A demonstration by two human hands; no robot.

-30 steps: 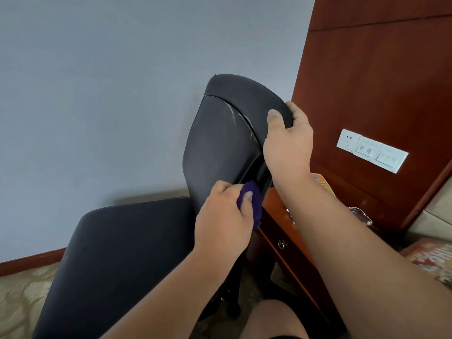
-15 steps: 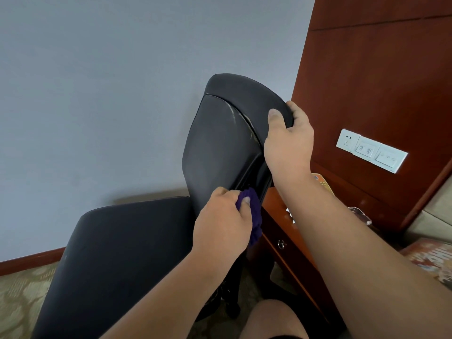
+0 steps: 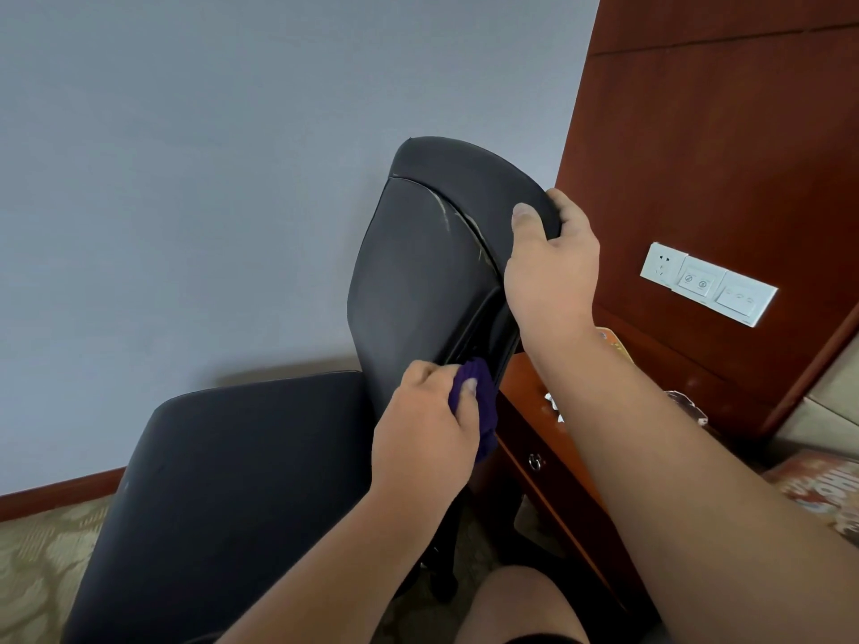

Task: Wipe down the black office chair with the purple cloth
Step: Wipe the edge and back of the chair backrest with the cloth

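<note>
At chair (image 3: 418,281) edge | left hand (image 3: 425,439) grips purple cloth (image 3: 481,411), slightly lower | right hand (image 3: 551,267) still grips top

The left hand (image 3: 425,429) is raised with its back toward the camera. Its fingers are curled into a fist round a purple cloth (image 3: 481,402), which bulges out past the thumb on the side toward the other arm, and the thumb is pressed on the cloth. Its bare forearm slants up from the bottom edge. The right hand (image 3: 551,267) sits above and beyond the left fingers, gripping the top edge of the chair back (image 3: 418,271). Its thumb lies flat on the front face, and the other fingers wrap over the rim, mostly hidden behind it. Its bare forearm reaches in from the lower right corner. A bare knee (image 3: 516,606) shows below both arms.
</note>
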